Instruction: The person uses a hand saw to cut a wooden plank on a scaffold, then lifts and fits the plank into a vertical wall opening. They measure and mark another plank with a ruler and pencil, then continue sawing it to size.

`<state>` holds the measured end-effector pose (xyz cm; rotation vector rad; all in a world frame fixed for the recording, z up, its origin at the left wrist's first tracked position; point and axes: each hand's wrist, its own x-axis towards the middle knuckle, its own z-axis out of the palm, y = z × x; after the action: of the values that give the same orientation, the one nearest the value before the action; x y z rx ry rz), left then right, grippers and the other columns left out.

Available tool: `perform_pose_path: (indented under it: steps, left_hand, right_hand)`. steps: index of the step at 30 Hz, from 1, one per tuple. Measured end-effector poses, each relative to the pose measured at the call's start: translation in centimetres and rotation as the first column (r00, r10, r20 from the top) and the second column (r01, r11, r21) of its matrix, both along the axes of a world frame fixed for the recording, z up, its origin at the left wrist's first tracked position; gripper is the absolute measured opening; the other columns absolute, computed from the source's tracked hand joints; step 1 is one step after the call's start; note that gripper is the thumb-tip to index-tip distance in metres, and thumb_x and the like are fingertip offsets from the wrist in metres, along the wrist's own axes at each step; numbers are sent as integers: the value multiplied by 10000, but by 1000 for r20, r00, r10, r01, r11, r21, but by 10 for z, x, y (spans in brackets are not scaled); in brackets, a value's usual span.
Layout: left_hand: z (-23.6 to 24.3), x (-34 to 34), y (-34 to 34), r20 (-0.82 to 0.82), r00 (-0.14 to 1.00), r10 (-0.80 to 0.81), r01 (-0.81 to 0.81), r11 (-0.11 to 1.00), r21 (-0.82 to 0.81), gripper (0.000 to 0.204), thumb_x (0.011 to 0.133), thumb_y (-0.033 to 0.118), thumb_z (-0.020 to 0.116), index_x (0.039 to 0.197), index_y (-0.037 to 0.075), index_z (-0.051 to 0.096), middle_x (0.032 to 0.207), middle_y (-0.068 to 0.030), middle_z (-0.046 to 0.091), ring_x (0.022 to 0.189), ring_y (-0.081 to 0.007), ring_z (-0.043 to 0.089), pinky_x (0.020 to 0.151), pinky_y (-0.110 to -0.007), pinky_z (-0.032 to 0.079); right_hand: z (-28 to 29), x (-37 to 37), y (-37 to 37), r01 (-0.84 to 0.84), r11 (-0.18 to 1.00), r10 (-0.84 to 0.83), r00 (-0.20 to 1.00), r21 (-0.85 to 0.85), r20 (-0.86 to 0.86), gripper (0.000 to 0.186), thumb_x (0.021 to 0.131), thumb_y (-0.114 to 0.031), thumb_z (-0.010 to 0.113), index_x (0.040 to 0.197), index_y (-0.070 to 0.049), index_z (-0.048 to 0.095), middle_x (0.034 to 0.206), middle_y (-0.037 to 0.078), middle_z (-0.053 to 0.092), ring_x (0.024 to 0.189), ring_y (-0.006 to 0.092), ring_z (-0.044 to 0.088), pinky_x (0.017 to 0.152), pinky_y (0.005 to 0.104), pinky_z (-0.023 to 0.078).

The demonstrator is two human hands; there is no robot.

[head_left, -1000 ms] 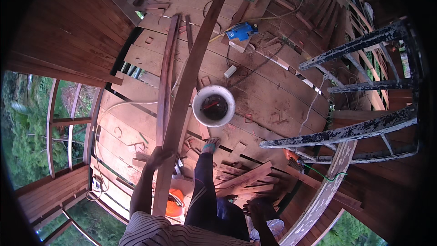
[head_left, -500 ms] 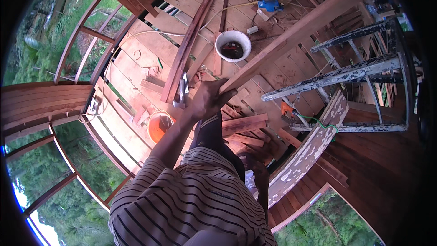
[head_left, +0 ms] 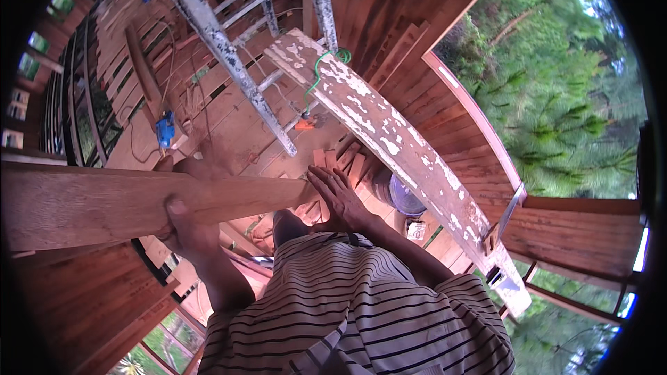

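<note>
A long wooden board stretches from the left edge of the view toward the middle, in front of my body. My left hand is wrapped round it, thumb on the near side; its far fingers are smeared by motion. At the board's narrow-looking right end is my right hand, its fingers stretched out beside the end. Whether that palm presses on the wood I cannot tell. Short reddish wood pieces lie on the floor just beyond my right hand.
A paint-spattered ladder stands ahead. A plank with flaking white paint runs along the right, a green cord looped round its far end. A blue power tool lies on the gapped floorboards. A purplish bucket sits beneath the plank.
My view has turned right, toward the ladder and plank. The board now points left across me. My right hand has come up from my side to the board's end; my left still holds the board.
</note>
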<state>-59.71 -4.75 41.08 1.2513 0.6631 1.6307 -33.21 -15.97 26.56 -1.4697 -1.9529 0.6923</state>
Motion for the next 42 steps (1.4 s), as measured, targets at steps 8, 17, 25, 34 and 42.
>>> perform_pose_path:
  steps: [8, 17, 25, 34, 42]
  left_hand:
    - [19, 117, -18, 79, 765, -639, 643, 752, -145, 717, 994, 483, 622, 1459, -24, 420, 1239, -239, 622, 1165, -366, 634, 1061, -578, 484]
    - [-25, 254, -125, 598, 99, -796, 919, -157, -361, 640, 1053, 252, 595, 1575, -15, 340, 1564, -197, 473, 1464, -298, 441, 1243, -474, 309]
    - [-134, 357, -289, 737, -276, -617, 668, -675, -314, 540, 1075, 451, 543, 1472, 87, 506, 1456, -89, 586, 1339, -231, 558, 1074, -465, 514]
    - [-238, 368, -224, 747, 285, -600, 600, -496, -627, 479, 1005, 460, 648, 1301, 87, 596, 1296, -80, 657, 1204, -246, 618, 1031, -479, 526]
    - [-362, 340, 43, 528, 711, -464, 608, 30, -793, 356, 963, 326, 735, 1200, 76, 647, 1223, -85, 666, 1203, -282, 604, 1081, -503, 480]
  right_hand:
    - [-46, 69, -153, 693, 721, -688, 713, 13, 136, 904, 603, -200, 919, 1367, -3, 480, 1284, 243, 580, 1161, 464, 572, 989, 520, 493]
    - [-17, 126, -514, 981, 145, -892, 74, 126, 446, 796, 646, 27, 613, 1431, -5, 487, 1312, 243, 559, 1288, 471, 510, 1112, 510, 410]
    - [106, 218, -704, 862, 156, -886, -95, 483, 454, 686, 675, -102, 748, 1338, -1, 606, 1228, 224, 627, 1185, 431, 574, 1044, 577, 454]
    - [88, 246, -586, 972, 80, -700, -102, 220, 707, 453, 823, -38, 627, 1273, -45, 575, 1222, 180, 601, 1212, 391, 539, 1095, 556, 352]
    - [-51, 271, -345, 954, 216, -841, 74, 208, 535, 316, 801, -141, 659, 1113, -115, 614, 1043, 118, 595, 1158, 307, 556, 1155, 574, 267]
